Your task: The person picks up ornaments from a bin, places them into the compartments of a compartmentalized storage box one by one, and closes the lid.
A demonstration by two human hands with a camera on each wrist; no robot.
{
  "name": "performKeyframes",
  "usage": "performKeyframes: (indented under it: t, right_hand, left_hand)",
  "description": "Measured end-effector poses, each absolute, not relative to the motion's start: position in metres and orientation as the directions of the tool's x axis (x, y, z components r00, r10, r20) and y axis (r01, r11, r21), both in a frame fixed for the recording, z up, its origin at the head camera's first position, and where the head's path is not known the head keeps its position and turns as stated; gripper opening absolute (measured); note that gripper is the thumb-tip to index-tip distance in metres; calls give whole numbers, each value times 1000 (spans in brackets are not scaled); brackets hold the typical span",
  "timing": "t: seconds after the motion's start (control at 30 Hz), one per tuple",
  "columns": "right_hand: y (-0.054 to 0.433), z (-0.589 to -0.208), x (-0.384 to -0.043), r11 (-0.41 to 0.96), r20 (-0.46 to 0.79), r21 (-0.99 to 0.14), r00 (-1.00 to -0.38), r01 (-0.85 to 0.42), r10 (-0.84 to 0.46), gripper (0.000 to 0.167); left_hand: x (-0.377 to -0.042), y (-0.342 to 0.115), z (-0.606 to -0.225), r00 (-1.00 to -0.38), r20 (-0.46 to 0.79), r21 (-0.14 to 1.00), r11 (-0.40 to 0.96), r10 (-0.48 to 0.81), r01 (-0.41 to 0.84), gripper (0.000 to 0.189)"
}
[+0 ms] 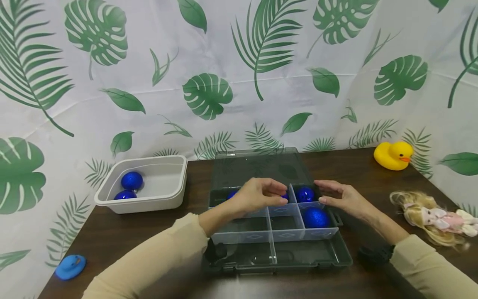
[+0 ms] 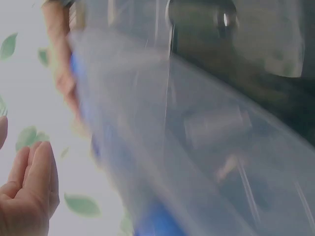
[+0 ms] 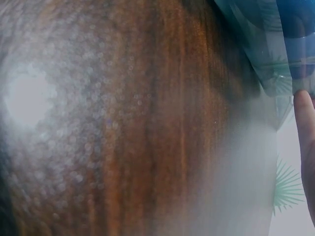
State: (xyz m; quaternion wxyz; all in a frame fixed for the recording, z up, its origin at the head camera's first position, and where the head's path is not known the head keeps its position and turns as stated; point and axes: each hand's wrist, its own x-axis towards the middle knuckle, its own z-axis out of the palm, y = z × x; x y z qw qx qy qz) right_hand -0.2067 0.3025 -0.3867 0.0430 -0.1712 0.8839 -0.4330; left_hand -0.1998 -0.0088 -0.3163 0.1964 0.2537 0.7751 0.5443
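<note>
Though open, box (image 1: 285,223) with balls (image 1: 315,218).

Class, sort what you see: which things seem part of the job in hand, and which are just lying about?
Likely part of the job:
Divided box, with the left hand and right hand at it
Blue balls in its compartments
White tub holding two more blue balls

Apparently just lying about:
Yellow duck
Doll
Small blue toy
</note>
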Motion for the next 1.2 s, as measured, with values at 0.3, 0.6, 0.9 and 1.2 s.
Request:
performKeyframes:
  t: [0.3,0.6,0.9,1.2]
  right_hand:
    - [302,-387,-207,578,78,-767,-934,-279,-348,52]
    - [301,-386,-207,567,81,-773,-930,-285,-357,51]
    - [301,-385,-205,580,62,-771,-937,-263,-343,52]
    - [301,-385,-204,578,63,-773,-938,-263,-342,52]
  left_hand:
    - [-231,-131,-312,-948,16,971,221,317,90,41]
    - [-251,-257,-323,-999,-21,959,283,-50,-35,48]
    - [-257,-306,-336,-952,-86,954,252,-294,-164,8]
    - [-266,-315,-344,-929,-95,875,415,-359,-250,58]
